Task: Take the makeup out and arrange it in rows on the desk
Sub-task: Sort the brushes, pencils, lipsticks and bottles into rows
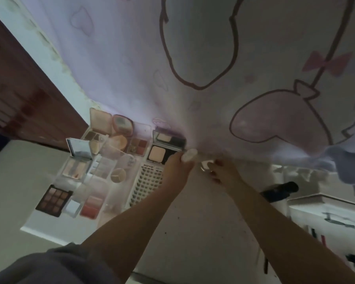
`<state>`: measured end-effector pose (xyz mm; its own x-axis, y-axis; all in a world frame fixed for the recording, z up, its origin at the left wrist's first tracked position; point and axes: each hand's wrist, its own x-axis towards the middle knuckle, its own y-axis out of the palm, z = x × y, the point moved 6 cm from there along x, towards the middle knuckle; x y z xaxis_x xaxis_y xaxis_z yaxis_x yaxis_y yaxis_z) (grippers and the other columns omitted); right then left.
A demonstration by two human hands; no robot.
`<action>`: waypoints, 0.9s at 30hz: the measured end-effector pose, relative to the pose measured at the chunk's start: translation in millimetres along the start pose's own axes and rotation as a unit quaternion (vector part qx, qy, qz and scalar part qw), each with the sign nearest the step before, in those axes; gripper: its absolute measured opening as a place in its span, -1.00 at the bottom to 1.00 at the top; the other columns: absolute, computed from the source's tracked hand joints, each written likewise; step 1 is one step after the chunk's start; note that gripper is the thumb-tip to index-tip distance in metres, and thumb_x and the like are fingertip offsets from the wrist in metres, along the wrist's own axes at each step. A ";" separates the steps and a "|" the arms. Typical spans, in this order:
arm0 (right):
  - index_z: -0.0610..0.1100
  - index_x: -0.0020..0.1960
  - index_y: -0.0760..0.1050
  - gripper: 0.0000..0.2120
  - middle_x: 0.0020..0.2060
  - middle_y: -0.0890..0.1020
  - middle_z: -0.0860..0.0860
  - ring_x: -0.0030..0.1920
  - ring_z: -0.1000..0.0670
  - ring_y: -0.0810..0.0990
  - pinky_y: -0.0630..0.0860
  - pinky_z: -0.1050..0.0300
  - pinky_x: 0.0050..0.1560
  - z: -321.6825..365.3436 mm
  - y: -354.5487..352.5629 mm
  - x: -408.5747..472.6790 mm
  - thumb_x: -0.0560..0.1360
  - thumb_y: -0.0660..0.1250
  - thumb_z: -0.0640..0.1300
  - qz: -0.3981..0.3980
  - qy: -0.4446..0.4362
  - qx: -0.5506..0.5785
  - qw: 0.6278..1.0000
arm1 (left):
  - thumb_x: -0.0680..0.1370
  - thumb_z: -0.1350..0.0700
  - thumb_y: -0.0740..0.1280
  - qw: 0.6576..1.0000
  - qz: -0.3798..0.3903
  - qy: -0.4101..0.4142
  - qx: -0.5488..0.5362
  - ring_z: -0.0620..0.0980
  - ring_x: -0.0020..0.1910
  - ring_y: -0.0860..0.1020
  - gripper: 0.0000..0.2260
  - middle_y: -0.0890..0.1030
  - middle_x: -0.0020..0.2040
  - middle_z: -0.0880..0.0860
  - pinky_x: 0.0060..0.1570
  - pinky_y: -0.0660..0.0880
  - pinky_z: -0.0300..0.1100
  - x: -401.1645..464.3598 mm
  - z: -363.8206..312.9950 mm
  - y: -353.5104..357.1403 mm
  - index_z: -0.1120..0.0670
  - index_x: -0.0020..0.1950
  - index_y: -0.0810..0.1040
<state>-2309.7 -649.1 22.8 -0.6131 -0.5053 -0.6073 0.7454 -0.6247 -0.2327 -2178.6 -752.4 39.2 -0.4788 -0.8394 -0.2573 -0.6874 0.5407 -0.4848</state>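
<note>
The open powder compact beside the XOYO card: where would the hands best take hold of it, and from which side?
Grip the powder compact by its flat base, pinched across the two side edges, coming from the near edge. Its mirrored lid stands up along the far side by the curtain, and the left hand already sits at its near right corner, so that side seems free.

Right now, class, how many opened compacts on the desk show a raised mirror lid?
3, perhaps more hidden in the blur: the peach-lidded palette at the back left, the silver-lidded compact just nearer, and the black powder compact by the left hand.
</note>
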 end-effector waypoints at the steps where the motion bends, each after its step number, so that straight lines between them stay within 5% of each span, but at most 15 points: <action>1: -0.16 0.06 0.48 -0.87 -0.20 0.54 -0.09 -0.36 0.05 0.46 0.37 0.24 -0.40 1.7 1.5 8.8 0.51 0.31 -0.23 -0.007 -0.009 -0.012 1.000 | 0.51 -0.03 0.32 1.000 -0.009 -0.001 0.004 0.15 -0.14 0.56 -0.73 0.60 -0.14 0.17 -0.14 0.50 -0.04 5.5 1.2 3.6 0.20 -0.09 0.54; 5: -0.18 0.01 0.54 -0.82 -0.19 0.56 -0.10 -0.28 -0.02 0.50 0.43 0.16 -0.37 1.0 6.6 30.0 0.45 0.41 -0.14 -0.022 -0.034 -0.077 0.996 | 0.52 -0.01 0.31 0.999 -0.030 0.013 0.042 0.10 -0.09 0.52 -0.74 0.55 -0.04 0.14 -0.14 0.43 -0.09 19.8 3.8 11.8 0.19 0.00 0.52; 10: -0.14 -0.08 0.52 -0.91 -0.17 0.58 -0.12 -0.16 -0.08 0.55 0.59 -0.15 -0.06 -2.3 0.7 31.5 0.42 0.38 -0.18 -0.069 -0.063 -0.110 0.989 | 0.48 0.02 0.36 0.998 -0.027 0.024 0.060 0.09 0.03 0.48 -0.69 0.48 0.09 0.12 -0.01 0.46 -0.08 22.0 4.6 15.2 0.14 0.14 0.46; 14: -0.09 0.16 0.45 -0.75 -0.08 0.55 -0.07 -0.14 -0.08 0.55 0.58 -0.08 -0.04 4.4 -5.3 0.9 0.50 0.33 -0.09 -0.026 -0.064 -0.102 0.992 | 0.44 0.11 0.42 0.999 -0.040 0.009 0.017 0.12 0.03 0.50 -0.62 0.47 0.09 0.13 -0.02 0.52 0.06 2.0 14.6 2.0 0.15 0.18 0.38; 17: -0.06 0.08 0.50 -0.87 -0.13 0.58 0.00 -0.20 0.03 0.59 0.57 0.11 -0.18 20.4 -33.0 -36.3 0.55 0.25 -0.14 0.005 -0.116 -0.146 0.982 | 0.47 0.10 0.39 0.998 -0.048 0.008 0.025 0.01 -0.14 0.50 -0.73 0.47 -0.07 0.01 -0.21 0.47 -0.17 -30.5 23.5 -3.0 0.05 0.08 0.36; 20: 0.00 0.01 0.55 -0.86 -0.13 0.60 0.07 -0.22 0.12 0.58 0.42 0.36 -0.26 47.0 -81.0 -78.4 0.56 0.23 -0.16 -0.039 -0.210 -0.280 0.936 | 0.51 0.09 0.33 0.998 0.024 0.026 0.045 -0.15 -0.27 0.45 -0.84 0.45 -0.20 -0.08 -0.33 0.34 -0.35 -64.6 23.0 21.8 -0.04 0.00 0.36; 22: -0.05 0.07 0.56 -0.82 -0.06 0.59 0.01 -0.16 0.05 0.55 0.43 0.27 -0.15 55.9 -112.1 -100.8 0.57 0.20 -0.15 -0.088 -0.233 -0.410 0.877 | 0.53 0.06 0.30 0.990 0.114 0.048 0.066 -0.11 -0.21 0.48 -0.87 0.46 -0.20 -0.11 -0.25 0.38 -0.32 -77.6 11.4 55.6 -0.03 0.04 0.40; 25: -0.05 0.22 0.47 -0.74 0.07 0.54 -0.07 -0.03 -0.06 0.55 0.52 0.01 0.02 41.6 -140.4 -114.7 0.57 0.18 -0.03 -0.112 -0.159 -0.545 0.815 | 0.55 0.01 0.28 0.957 0.249 0.099 0.112 -0.02 0.11 0.48 -0.66 0.49 0.09 -0.02 0.04 0.40 -0.22 -90.8 -20.7 110.9 0.01 0.30 0.37; 27: -0.06 0.23 0.40 -0.70 0.08 0.49 -0.09 0.00 -0.10 0.54 0.53 -0.05 0.04 25.9 -139.0 -116.3 0.56 0.19 0.05 -0.094 -0.128 -0.568 0.808 | 0.56 0.00 0.26 0.936 0.300 0.125 0.131 0.04 0.29 0.40 -0.52 0.40 0.32 0.07 0.23 0.36 -0.12 -95.9 -42.2 138.3 0.04 0.45 0.23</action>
<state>-2348.8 -518.9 145.5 -0.6694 -0.6617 -0.3376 0.3040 0.1707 -0.9373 -2250.8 -594.9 32.1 -0.8714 -0.3311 -0.3620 -0.1108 0.8516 -0.5124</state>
